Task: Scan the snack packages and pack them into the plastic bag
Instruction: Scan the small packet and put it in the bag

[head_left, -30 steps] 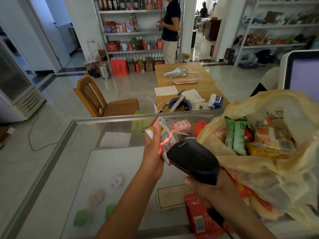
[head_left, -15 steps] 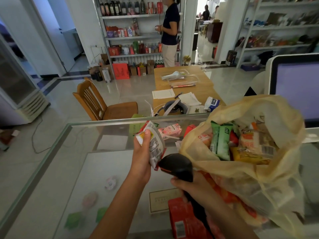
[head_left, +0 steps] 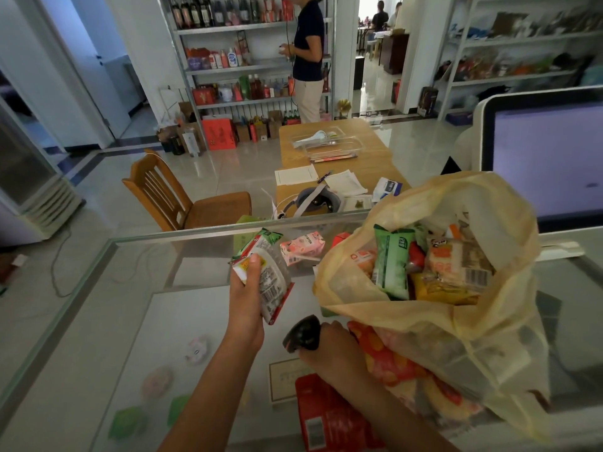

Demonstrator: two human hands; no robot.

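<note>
Head view, the only one: the left hand [head_left: 246,298] has fingers and thumb wrapped round a white pack [head_left: 272,283], barcode up, held over the counter [head_left: 130,305] just left of the bag [head_left: 489,337]. The right hand [head_left: 329,347] is closed round the scanner [head_left: 301,332], down low between pack and bag, and no beam shows on the label, so I can't tell whether it has read. That's the first risk: the pack goes in unscanned. Second risk: the bag is heaped to the rim with its mouth sagging, and no hand is free to hold it open, so a one-handed drop could slide off the pile onto the glass. Third: the right forearm lies over a red pack [head_left: 329,419] at the near edge, and a quick swing could sweep it off. A pink pack [head_left: 301,247] waits further back.
</note>
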